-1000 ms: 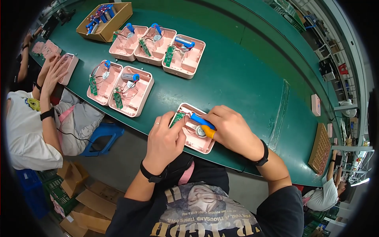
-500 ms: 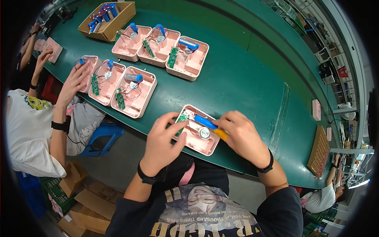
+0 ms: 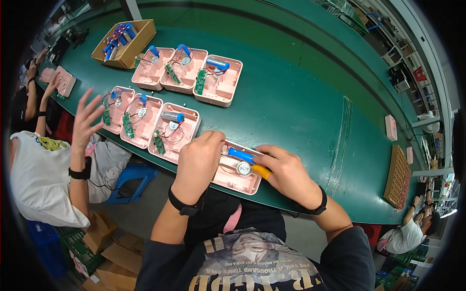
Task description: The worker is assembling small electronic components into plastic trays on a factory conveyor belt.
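A pink plastic shell (image 3: 235, 180) lies at the near edge of the green table (image 3: 291, 106). Inside it are a blue cylindrical battery (image 3: 241, 155), a round silver part (image 3: 243, 168) and thin wires. My left hand (image 3: 196, 162) rests on the shell's left end with fingers curled over it. My right hand (image 3: 286, 172) holds the battery's right end, and an orange cover sits on one fingertip (image 3: 261, 170).
Several more pink shells (image 3: 174, 127) with batteries and green circuit boards lie in two rows to the left. A cardboard box (image 3: 124, 42) of batteries stands at the far left. A co-worker's raised hand (image 3: 85, 119) hovers near the left row. A brown tray (image 3: 397, 177) lies at right.
The co-worker's hand has drawn back from the left row of shells and lifted. My hands stay on the near shell, with the battery still between them.
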Tool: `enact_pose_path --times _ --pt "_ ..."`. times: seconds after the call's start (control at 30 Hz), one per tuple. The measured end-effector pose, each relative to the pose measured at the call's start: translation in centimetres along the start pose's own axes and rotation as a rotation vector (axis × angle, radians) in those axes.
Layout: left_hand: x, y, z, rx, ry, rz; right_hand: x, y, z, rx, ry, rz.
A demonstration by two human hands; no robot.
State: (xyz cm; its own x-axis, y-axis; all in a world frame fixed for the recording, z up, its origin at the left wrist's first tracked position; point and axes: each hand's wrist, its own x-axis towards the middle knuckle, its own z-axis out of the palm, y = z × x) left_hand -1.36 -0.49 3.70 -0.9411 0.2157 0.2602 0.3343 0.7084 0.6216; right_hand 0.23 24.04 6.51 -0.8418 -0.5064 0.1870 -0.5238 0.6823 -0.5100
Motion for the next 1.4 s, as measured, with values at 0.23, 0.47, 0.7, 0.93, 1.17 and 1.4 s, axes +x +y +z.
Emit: enact_pose_path --times 0.23,0.47,0.7,0.93,1.17,1.4 --pt "-1.1 0.6 0.6 -0.183 0.001 -0.083 -0.3 0.8 0.6 -0.053 -0.14 0.037" --pt "-2.3 0.0 1.1 -0.172 0.164 -0.014 -0.9 -0.5 1.1 -0.061 -0.086 -0.089" --pt "-6.0 0.7 -1.7 0.16 0.34 -0.05 -2.5 -1.6 2.5 -0.122 -0.078 -0.02" --pt "-7.8 -1.6 -0.6 0.409 0.347 -0.13 1.1 4.3 -2.5 -0.187 0.09 0.062" --pt "-8.9 0.0 0.5 0.259 0.331 -0.044 11.4 25.6 -11.0 -0.51 0.427 0.64" --pt "-9.0 1.1 1.0 0.005 0.099 0.169 11.2 32.8 -11.2 -0.52 0.394 1.034"
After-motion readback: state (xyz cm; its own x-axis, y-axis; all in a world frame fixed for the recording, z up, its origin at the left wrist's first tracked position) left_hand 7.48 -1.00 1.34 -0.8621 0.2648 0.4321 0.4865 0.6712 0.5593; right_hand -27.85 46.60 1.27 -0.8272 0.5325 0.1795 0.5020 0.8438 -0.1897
